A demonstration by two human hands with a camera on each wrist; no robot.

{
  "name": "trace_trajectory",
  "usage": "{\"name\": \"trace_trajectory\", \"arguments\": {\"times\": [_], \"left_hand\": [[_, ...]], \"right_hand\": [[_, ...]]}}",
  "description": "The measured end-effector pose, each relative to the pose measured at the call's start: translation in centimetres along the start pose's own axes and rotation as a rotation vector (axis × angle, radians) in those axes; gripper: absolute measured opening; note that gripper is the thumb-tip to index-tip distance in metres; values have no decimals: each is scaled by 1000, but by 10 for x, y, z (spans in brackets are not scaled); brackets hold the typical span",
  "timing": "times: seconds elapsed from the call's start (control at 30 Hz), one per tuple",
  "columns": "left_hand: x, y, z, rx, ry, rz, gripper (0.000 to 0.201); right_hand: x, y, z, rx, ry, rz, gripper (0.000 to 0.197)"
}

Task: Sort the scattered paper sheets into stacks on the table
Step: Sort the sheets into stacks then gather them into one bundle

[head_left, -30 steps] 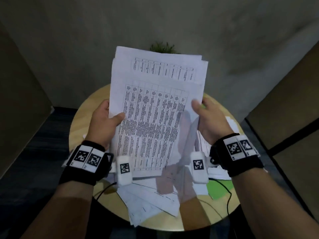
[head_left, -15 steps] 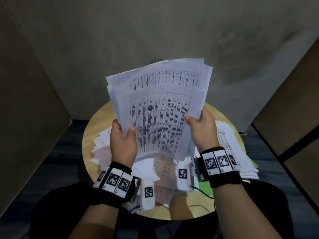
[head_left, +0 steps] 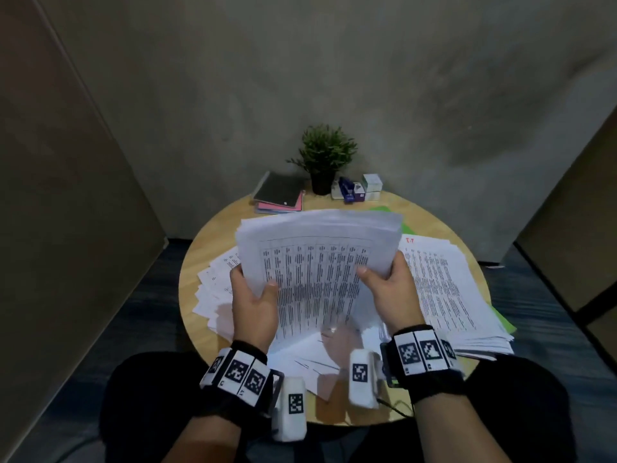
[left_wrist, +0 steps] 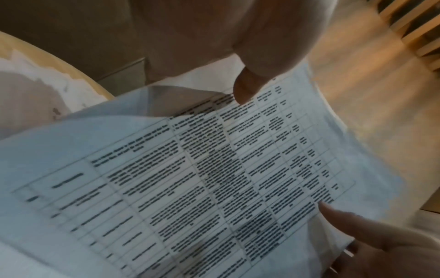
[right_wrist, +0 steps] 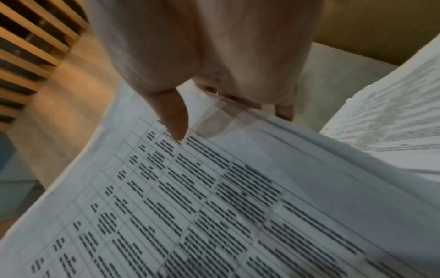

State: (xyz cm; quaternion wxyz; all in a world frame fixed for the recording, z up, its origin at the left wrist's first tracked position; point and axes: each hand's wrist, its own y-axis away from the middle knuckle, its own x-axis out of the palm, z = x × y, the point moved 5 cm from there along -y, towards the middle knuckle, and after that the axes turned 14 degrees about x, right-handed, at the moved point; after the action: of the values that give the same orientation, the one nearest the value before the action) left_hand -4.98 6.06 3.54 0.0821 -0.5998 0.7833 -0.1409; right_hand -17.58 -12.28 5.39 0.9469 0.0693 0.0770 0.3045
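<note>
Left hand [head_left: 253,302] and right hand [head_left: 389,289] each close a grip, thumb on top, on opposite side edges of a thick bundle of white printed table sheets [head_left: 317,259], held tilted above the round pale wooden bench [head_left: 213,235]. A fanned stack of printed sheets [head_left: 444,295] lies on the bench at right; loose white sheets [head_left: 213,289] lie at left.

Small office nook — round wooden table [head_left: 213,248], notebooks [head_left: 278,193], stapler [head_left: 347,190], potted plant [head_left: 325,158], printed sheets [head_left: 444,289]
</note>
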Motion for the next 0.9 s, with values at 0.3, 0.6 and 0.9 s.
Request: {"name": "trace_trajectory", "arguments": {"times": [0.3,0.6,0.9], "left_hand": [[11,-1,-6,43,-66,-22,23],[15,15,41,-169,-87,43,16],[29,24,44,-190,-331,162,46]], "right_hand": [[-5,9,8,-6,49,-43,23],[-2,-2,-62,239,288,5,26],[-22,-15,-80,221,415,-79,16]]}}
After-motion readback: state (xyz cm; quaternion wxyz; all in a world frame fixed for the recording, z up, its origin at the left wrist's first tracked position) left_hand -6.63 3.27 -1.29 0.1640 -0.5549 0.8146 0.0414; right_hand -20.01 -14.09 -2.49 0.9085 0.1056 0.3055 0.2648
